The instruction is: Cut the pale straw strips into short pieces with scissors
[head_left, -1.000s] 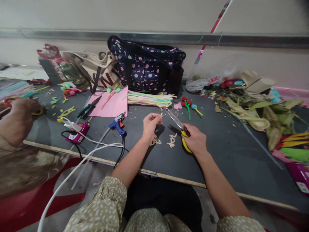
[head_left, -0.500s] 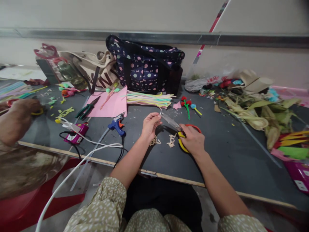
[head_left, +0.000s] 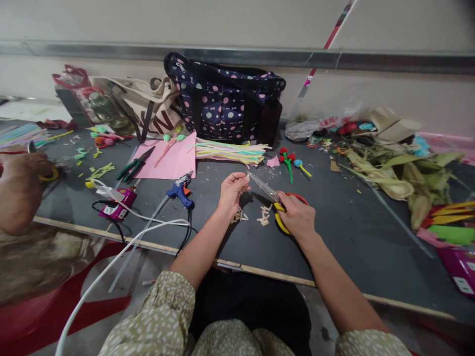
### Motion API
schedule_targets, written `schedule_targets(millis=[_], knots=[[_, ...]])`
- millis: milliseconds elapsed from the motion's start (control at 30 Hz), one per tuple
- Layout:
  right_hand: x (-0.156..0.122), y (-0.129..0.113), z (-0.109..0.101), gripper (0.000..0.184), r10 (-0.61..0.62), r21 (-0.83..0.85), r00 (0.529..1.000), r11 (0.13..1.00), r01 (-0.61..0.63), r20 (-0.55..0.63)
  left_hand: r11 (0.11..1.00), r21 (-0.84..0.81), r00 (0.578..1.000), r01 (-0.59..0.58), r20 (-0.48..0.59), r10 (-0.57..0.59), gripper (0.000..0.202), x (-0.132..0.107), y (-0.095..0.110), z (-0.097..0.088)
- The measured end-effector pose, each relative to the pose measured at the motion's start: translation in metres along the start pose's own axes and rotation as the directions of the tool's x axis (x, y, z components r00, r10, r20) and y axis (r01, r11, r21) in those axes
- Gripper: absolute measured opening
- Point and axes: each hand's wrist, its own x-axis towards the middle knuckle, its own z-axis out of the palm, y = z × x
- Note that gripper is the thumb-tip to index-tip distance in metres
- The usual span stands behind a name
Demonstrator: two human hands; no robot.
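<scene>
I have the left hand pinching a small pale piece between thumb and fingertips, above the dark table, while the right hand is wrapped around the handles of the scissors, their blade tips right at that piece. I judge this to be a trimming step; whether the blades are biting is too small for me to tell. The next move, as I read it, calls for a steady pinch and a short squeeze, with the left fingertips kept off the edge. Below lie two little heaps of pale cut sticks, the near-left heap partly behind my left wrist and the other heap between the hands. Nothing blocks the scissors' line, though the blue glue gun and its white cable crowd my left forearm. Beyond are a pipe-cleaner bundle and a red pompom flower; a co-worker's hand is well apart, far left.
</scene>
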Motion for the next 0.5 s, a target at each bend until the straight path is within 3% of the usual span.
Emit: schedule_targets(millis=[233,333,500], knots=[[0.002,0.005,-0.002,0.037,0.071,0.107,0.998,0.992,-0.070,0.003,0.994,0.088,0.998,-0.068,-0.012,0.069,0.025,0.001,0.000,-0.002],[0.005,0.010,-0.005,0.041,0.126,0.052,0.990,0.990,-0.129,0.067,0.977,0.168,0.991,-0.134,0.008,0.135,0.023,0.003,0.002,-0.004],[0.009,0.021,-0.002,0.031,0.216,-0.040,0.959,0.976,-0.212,0.183,0.914,0.346,0.977,-0.211,0.062,0.202,0.019,0.009,0.006,-0.012]])
